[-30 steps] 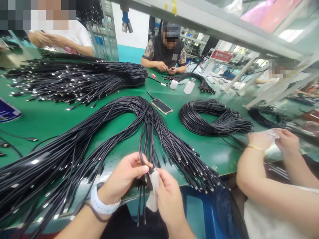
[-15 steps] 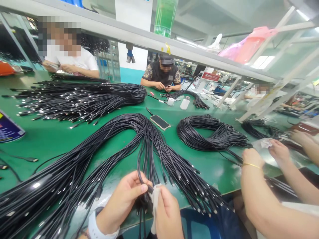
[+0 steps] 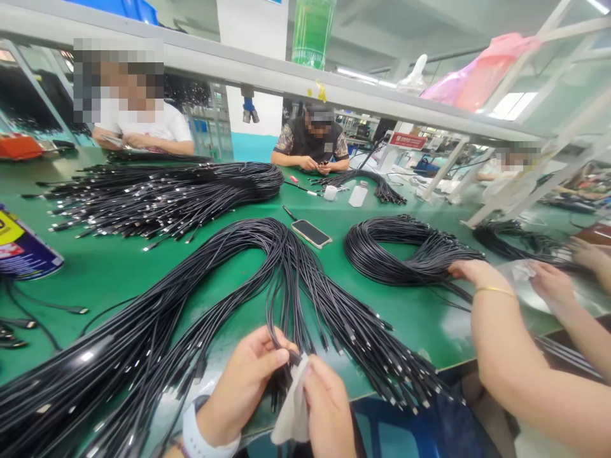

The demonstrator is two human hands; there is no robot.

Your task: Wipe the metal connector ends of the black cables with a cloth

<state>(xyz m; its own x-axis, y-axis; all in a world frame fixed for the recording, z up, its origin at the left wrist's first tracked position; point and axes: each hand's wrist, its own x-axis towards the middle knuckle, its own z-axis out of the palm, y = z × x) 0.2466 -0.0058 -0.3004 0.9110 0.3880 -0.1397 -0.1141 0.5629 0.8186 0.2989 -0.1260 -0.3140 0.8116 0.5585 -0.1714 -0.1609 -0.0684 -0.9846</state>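
Observation:
My left hand [image 3: 255,375], with a pale band on its wrist, is closed on a black cable [image 3: 270,305] near its connector end. My right hand [image 3: 327,404] pinches a white cloth [image 3: 292,407] against that end, so the connector itself is mostly hidden. Around and behind both hands lies a large bundle of black cables [image 3: 200,273], bent in an arch over the green table [image 3: 315,203]. The metal plugs of its right branch fan out beside my right hand.
A coiled cable bundle [image 3: 372,254] lies to the right, where a co-worker's hand [image 3: 472,272] reaches in. Further back are another cable pile [image 3: 167,194], a phone [image 3: 311,233] and a small clear bottle [image 3: 358,194]. A blue can [image 3: 28,248] stands at left.
The white cloth now hangs lower and wider below my right hand. The co-worker's hand at right has moved onto the coiled bundle. My view has shifted slightly.

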